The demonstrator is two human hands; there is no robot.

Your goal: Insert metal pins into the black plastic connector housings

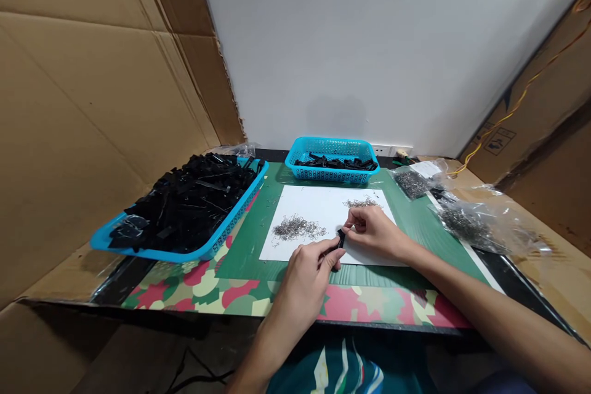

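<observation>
A small black plastic part [341, 237] is pinched upright between the thumb and fingers of my left hand [310, 268]. My right hand [372, 231] closes its thumb and fingertips at the top of that part; anything tiny between those fingertips is too small to make out. Both hands are over the near edge of a white sheet [277, 251]. On the sheet, a pile of small metal springs or wire clips [295, 228] lies left of my hands. Another small pile of the same wire pieces [362, 203] sits just behind my right hand.
A large blue basket [194, 255] heaped with black parts stands left. A smaller blue basket [332, 175] with black parts is at the back. Clear bags of metal pieces [412, 182] lie right. Cardboard walls [101, 61] flank the table; yellow wire [514, 104] hangs right.
</observation>
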